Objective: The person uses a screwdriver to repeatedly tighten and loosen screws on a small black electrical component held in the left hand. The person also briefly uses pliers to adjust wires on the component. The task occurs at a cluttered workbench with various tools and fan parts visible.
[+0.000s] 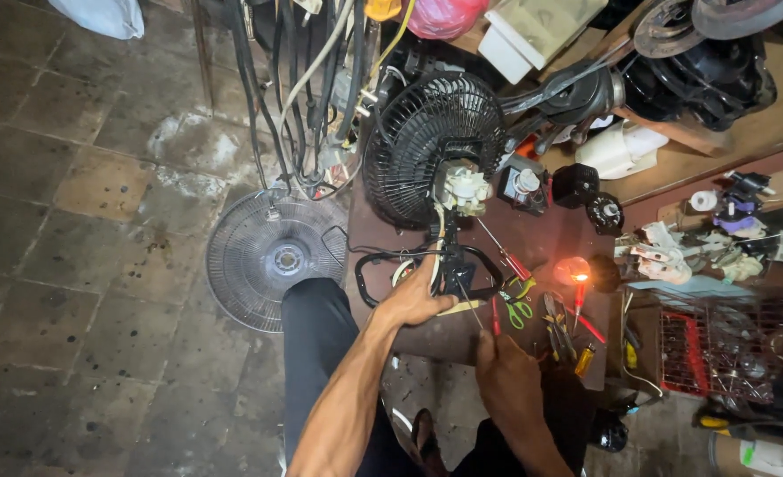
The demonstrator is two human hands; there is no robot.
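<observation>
A small black table fan (434,150) lies on the dark red workbench (551,234), its wire rear grille up and its white motor part bared, its black base toward the person. The left hand (416,299) wraps curled fingers around that base; the right hand (504,369) pinches a thin probe (469,305) touching it. Screwdrivers and green-handled scissors (520,309) lie just beside.

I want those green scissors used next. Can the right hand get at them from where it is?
Probably yes. The right hand sits just below the scissors, which lie uncovered on the bench among other tools; nothing stands between, though it seems to hold a thin tool.
</observation>
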